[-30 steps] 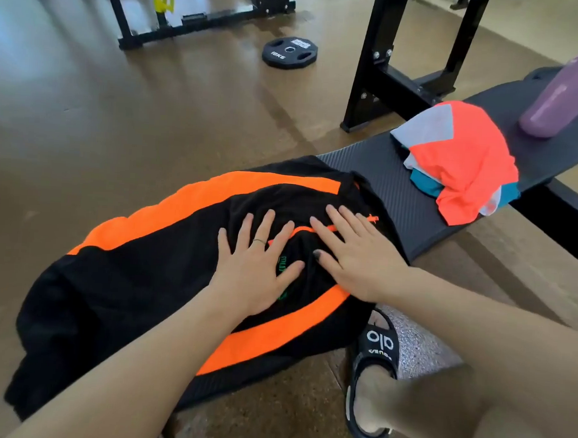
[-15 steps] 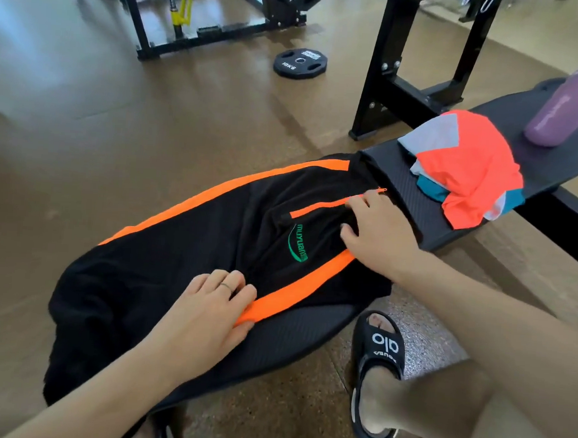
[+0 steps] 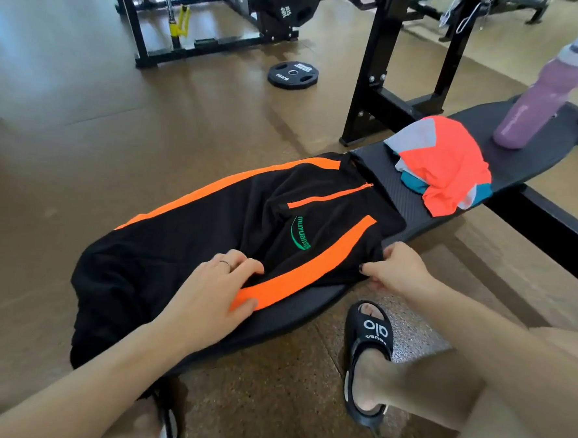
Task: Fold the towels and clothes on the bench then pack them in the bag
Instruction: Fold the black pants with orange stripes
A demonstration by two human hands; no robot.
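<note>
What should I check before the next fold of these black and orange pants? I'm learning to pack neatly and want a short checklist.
1. Pants spread on the bench: not ok, the far-left part bunches and hangs over the end.
2. Left hand on the cloth: ok, fingers lie flat near the orange stripe.
3. Right hand has the edge: ok, it pinches the near hem corner.
4. Room for the fold: ok, bare bench lies between the pants and the orange shirt pile.
5. Bottle clear of the fold: ok, upright beyond the pile.
6. Bag ready: cannot tell, none in view.
</note>
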